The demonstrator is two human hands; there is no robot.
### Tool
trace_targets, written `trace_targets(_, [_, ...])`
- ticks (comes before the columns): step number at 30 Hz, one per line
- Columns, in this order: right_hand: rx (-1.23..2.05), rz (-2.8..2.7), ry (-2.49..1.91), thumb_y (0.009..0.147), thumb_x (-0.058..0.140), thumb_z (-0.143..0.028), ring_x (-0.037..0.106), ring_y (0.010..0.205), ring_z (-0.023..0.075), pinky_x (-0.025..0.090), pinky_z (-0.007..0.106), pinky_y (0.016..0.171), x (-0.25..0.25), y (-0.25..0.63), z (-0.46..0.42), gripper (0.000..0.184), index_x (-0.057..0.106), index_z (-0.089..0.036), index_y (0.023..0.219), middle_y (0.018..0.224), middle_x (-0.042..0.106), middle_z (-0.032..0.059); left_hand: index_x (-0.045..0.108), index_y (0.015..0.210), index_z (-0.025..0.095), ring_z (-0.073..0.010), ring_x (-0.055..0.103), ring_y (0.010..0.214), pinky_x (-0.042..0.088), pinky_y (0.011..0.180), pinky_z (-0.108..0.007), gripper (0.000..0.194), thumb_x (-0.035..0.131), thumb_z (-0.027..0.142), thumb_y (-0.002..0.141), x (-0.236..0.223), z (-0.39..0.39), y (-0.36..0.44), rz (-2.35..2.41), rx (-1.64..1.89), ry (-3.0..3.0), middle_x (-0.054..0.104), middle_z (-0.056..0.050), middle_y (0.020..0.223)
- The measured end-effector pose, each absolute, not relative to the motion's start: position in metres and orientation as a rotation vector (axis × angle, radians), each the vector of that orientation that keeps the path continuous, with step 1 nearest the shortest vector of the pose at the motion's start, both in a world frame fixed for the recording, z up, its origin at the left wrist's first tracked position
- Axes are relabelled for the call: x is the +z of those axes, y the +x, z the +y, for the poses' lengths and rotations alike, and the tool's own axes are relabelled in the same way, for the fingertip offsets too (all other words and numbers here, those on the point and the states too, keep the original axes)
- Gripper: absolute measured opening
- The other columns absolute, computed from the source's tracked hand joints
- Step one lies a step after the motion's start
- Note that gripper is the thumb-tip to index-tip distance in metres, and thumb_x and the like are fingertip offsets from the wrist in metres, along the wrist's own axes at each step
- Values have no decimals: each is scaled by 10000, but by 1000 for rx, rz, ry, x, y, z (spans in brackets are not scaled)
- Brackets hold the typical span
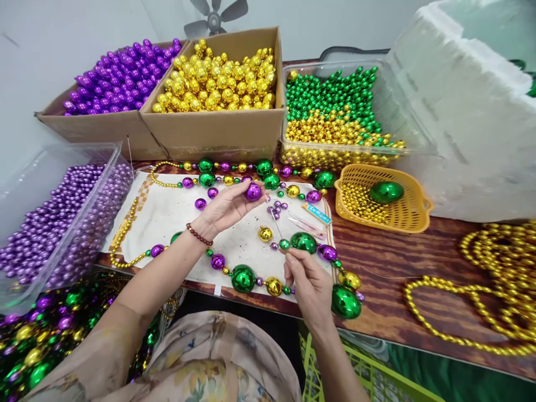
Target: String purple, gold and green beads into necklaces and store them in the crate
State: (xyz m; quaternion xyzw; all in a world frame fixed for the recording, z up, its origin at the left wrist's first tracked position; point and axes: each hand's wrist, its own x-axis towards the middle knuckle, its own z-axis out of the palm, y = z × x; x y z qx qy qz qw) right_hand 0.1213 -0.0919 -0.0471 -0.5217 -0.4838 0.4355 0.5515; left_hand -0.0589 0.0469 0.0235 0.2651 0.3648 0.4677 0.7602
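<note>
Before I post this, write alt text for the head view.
A person's left hand holds a purple bead above a white cloth, and the right hand pinches a thin strand beside a small green bead. Strung purple, green and gold beads lie nearby, with cardboard boxes of loose beads behind.

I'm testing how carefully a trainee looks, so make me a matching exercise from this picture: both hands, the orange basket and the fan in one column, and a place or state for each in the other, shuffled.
Column one
1. Left hand
2. Right hand
3. Orange basket
4. Fan

Column two
A. Behind a cardboard box
B. Fingertips at a small green bead
C. Contains small gold beads and one large green bead
D. Fingers around a purple bead

Right pairs: 1-D, 2-B, 3-C, 4-A.
</note>
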Motion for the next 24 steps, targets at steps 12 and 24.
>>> trace_targets(12, [944, -1338, -1264, 988, 581, -317, 440, 437, 84, 385, 213, 452, -52, 118, -93, 194, 715, -180, 957, 536, 479, -60, 681, 960, 123, -179, 743, 996, 613, 940, -320, 198, 682, 321, 957, 26, 41, -55, 792, 1085, 433, 751, -99, 1022])
trace_targets(24, [945, -1293, -1289, 995, 564, -332, 430, 435, 81, 367, 207, 435, -51, 114, -95, 216, 708, -171, 983, 551, 492, -57, 715, 962, 121, -204, 762, 945, 591, 969, -368, 154, 701, 273, 941, 26, 35, -52, 730, 1177, 435, 763, -90, 985])
